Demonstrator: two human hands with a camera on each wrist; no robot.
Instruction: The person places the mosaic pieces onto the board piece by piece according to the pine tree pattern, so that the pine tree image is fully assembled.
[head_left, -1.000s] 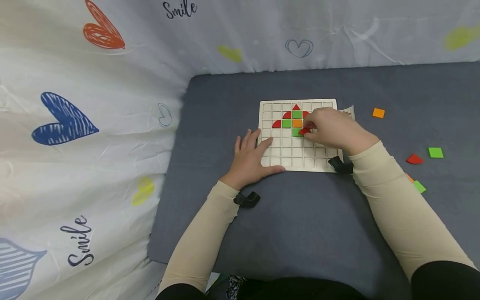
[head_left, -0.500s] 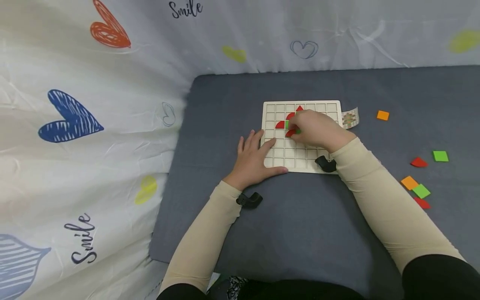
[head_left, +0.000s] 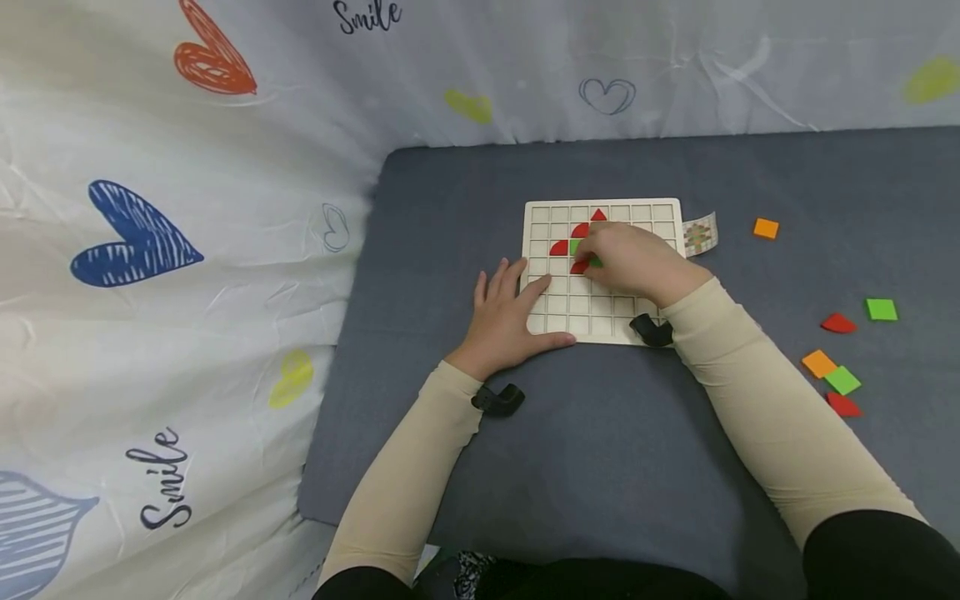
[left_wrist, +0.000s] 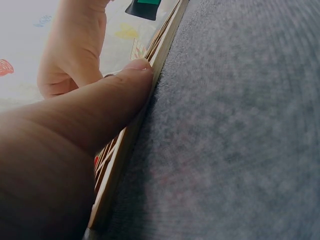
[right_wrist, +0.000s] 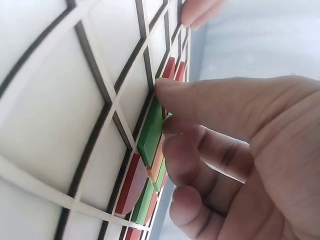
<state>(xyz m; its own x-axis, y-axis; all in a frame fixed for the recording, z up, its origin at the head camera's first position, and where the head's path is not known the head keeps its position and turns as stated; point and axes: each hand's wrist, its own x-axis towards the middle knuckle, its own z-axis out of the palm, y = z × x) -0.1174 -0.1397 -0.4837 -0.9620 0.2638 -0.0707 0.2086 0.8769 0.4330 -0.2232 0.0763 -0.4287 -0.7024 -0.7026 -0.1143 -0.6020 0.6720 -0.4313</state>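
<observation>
1. A red piece (head_left: 579, 267) lies on the grid board (head_left: 558, 323), somewhat beyond the board's middle, against the fingertips of the right hand.
2. The right hand (head_left: 636, 262) reaches in over the board from its right side. Its grip is narrow, thumb and curled fingers close together; whether they pinch the red piece or only press it, I cannot tell.
3. The left hand (head_left: 498, 321) lies at the board's left edge, fingers spread wide and holding nothing, with the thumb on the board's near edge.
4. Other shapes sit in the board's cells: a red triangle (head_left: 597, 215) in the farthest row, two rounded red shapes nearer, and a green square (head_left: 575, 247) partly covered by the right hand.
5. A patterned card (head_left: 701, 234) sits at the board's right edge.
6. Well to the board's right lie a loose orange square (head_left: 766, 228) and, nearer the person, more red, green and orange pieces.
7. Under the board spreads the grey bench (head_left: 637, 467); beyond it and to its left hangs white printed fabric (head_left: 247, 250).
</observation>
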